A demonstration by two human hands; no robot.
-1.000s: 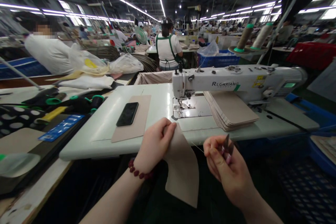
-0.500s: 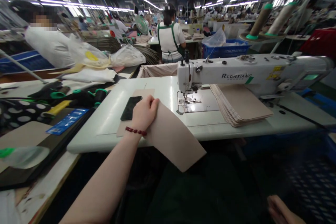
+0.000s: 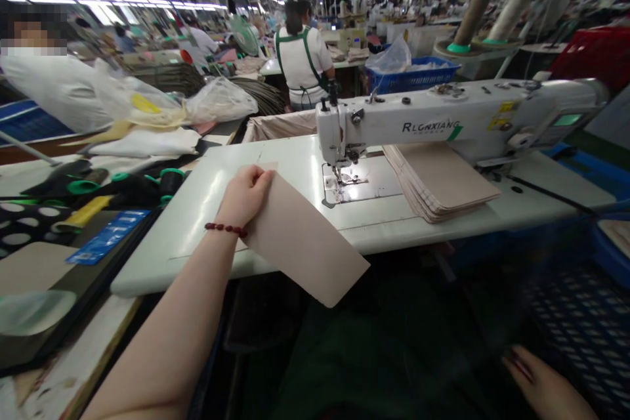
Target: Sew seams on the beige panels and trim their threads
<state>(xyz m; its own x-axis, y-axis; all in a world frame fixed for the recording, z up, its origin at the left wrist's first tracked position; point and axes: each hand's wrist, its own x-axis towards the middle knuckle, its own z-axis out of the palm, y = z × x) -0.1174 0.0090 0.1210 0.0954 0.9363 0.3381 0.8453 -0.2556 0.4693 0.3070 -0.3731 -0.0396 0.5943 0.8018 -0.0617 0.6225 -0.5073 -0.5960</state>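
My left hand [image 3: 245, 195], with a dark red bead bracelet on the wrist, pinches the upper corner of a flat beige panel [image 3: 308, 243]. The panel slants down to the right past the front edge of the sewing table [image 3: 191, 210]. Part of another beige piece [image 3: 268, 165] shows behind the hand. To the right stands a white sewing machine [image 3: 423, 118], its needle area lit, with a stack of beige panels [image 3: 445, 177] beside the needle plate, under the arm. Low at the right is my right hand [image 3: 546, 380], fingers curled; what they hold, if anything, is too dark to make out.
Black thread spools [image 3: 170, 180], a blue packet [image 3: 105, 236] and a polka-dot cloth [image 3: 29, 223] lie on the left bench. A blue crate [image 3: 581, 315] stands at lower right. Thread cones [image 3: 475, 13] rise behind the machine. Co-workers [image 3: 300, 56] are farther back.
The view has shifted, so the scene sits further left and higher. My left hand still grips the panel and now covers the area where a black rectangular object lay. That object no longer shows.
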